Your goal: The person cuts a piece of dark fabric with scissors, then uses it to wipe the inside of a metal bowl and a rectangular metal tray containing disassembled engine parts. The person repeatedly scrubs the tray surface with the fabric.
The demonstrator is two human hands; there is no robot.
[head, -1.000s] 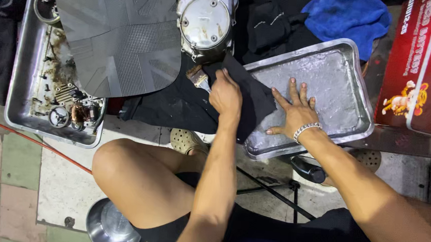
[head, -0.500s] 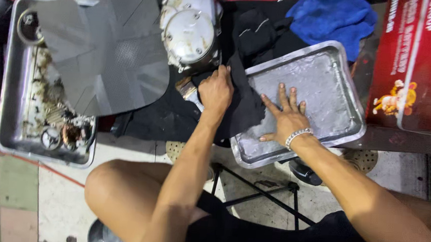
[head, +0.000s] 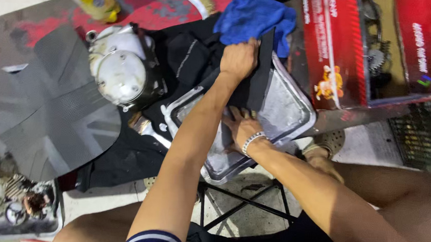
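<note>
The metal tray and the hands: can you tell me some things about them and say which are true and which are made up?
1. The left hand grips a black cloth at the far end of the metal tray. True.
2. The right hand holds a hammer. False: it rests flat in the tray.
3. A blue cloth lies beyond the left hand. True.
4. The round engine cover sits inside the tray. False: it lies beside it.
</note>
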